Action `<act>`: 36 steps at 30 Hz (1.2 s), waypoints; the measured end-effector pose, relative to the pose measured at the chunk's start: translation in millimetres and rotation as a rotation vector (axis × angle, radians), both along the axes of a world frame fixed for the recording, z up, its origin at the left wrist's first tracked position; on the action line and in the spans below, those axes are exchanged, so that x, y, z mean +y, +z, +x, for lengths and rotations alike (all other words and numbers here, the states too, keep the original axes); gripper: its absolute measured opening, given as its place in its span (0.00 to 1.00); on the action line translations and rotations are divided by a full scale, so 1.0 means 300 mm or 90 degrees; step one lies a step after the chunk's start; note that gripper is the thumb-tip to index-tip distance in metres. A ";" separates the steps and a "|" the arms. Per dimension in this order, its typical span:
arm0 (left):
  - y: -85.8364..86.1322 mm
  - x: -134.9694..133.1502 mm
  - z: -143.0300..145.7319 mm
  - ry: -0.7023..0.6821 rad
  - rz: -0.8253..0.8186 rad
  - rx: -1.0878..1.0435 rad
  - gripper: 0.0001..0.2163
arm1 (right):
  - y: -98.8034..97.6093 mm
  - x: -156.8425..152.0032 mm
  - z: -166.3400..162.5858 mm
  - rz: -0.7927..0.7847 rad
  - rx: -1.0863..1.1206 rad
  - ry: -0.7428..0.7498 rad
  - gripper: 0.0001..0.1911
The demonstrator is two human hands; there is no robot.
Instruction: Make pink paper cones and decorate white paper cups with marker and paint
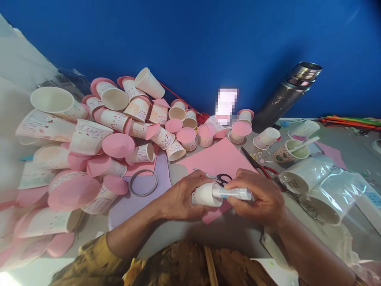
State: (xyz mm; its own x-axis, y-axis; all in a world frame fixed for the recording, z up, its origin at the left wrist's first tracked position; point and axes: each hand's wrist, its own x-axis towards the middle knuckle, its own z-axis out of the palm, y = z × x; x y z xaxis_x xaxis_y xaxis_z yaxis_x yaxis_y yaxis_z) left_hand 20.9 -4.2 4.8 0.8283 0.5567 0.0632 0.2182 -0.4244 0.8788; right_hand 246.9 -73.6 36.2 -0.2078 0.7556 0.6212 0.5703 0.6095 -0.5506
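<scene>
1. My left hand is clenched around a small white paper cup, which lies on its side in the grip.
2. My right hand grasps a white glue tube, held roughly level, with its tip touching the open end of the cup.
3. Cup and tube sit just above the near edge of a pink paper sheet, which lies flat on the bench.
4. Black-handled scissors rest on the sheet, just beyond my hands.
5. Red-handled scissors lie at the sheet's right edge, partly behind my right hand.
6. Left of the sheet, a grey tape ring lies flat on a lilac paper.
7. Further left of the sheet and behind it, a heap of paper cups spreads out, many capped with pink discs and tipped on their sides.
8. Right of the sheet stands a cup with a white stick in it, and nearer me lie plastic-wrapped cup stacks.
9. Beyond the sheet's right corner, a steel flask leans against the blue wall.
</scene>
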 end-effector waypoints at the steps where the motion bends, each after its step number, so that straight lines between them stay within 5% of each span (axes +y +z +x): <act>1: 0.000 0.002 0.000 0.005 0.003 -0.003 0.26 | 0.003 -0.002 0.001 -0.004 0.004 0.002 0.07; 7: -0.003 0.002 0.001 -0.019 0.016 -0.001 0.28 | -0.002 0.004 0.001 0.015 0.020 -0.041 0.08; 13: -0.017 0.001 -0.001 -0.021 0.020 -0.012 0.28 | -0.002 -0.004 -0.008 -0.013 0.051 0.063 0.08; 21: -0.022 -0.008 0.000 0.008 0.087 -0.047 0.26 | 0.007 0.003 0.028 -0.114 0.037 -0.182 0.02; 29: -0.030 -0.003 -0.004 0.009 0.193 0.034 0.27 | 0.005 -0.012 0.002 -0.168 0.022 0.022 0.06; 36: -0.029 -0.006 -0.001 0.054 0.151 0.035 0.28 | 0.005 -0.004 0.011 -0.078 0.008 -0.046 0.05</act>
State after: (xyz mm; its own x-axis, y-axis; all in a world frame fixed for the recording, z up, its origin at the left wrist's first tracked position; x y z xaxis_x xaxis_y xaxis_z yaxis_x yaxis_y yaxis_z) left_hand 20.7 -5.8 -3.9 0.7850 0.5994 0.1563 0.3065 -0.5952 0.7428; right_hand 250.3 -74.7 37.7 -0.1428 0.8387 0.5256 0.6030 0.4948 -0.6257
